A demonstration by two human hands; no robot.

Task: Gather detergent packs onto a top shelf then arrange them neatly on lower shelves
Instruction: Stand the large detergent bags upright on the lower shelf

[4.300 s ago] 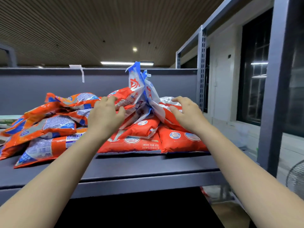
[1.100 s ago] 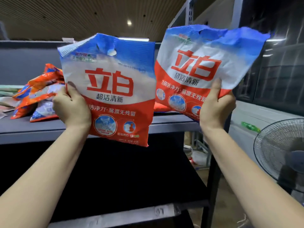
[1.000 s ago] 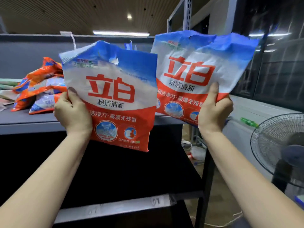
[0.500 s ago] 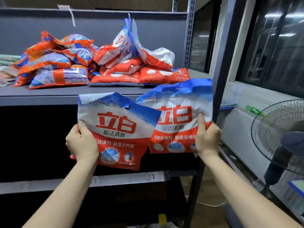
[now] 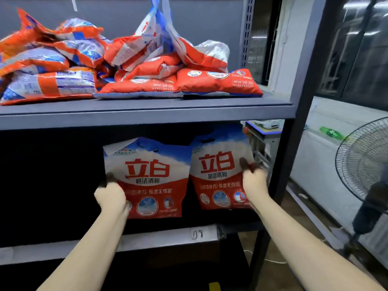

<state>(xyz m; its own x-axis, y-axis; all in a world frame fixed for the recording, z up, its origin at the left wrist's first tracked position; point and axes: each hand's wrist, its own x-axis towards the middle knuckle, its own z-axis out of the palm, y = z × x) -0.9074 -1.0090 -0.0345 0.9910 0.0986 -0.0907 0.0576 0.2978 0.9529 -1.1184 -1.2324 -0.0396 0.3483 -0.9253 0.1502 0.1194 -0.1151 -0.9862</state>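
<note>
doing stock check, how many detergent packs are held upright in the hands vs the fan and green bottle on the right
held packs: 2, one in the left hand, one in the right hand
fan: 1
bottle: 1
total: 4
The pile on the top shelf overlaps too much to count.

left pack (image 5: 147, 177): 立白 超洁清新 | right pack (image 5: 218, 171): same | lower shelf edge (image 5: 168, 238): apparently "08"

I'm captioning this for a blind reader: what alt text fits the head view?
Two hands hold two upright detergent packs side by side in the lower shelf bay: left hand on the left pack, right hand on the right pack. A pile of packs lies above.
</note>
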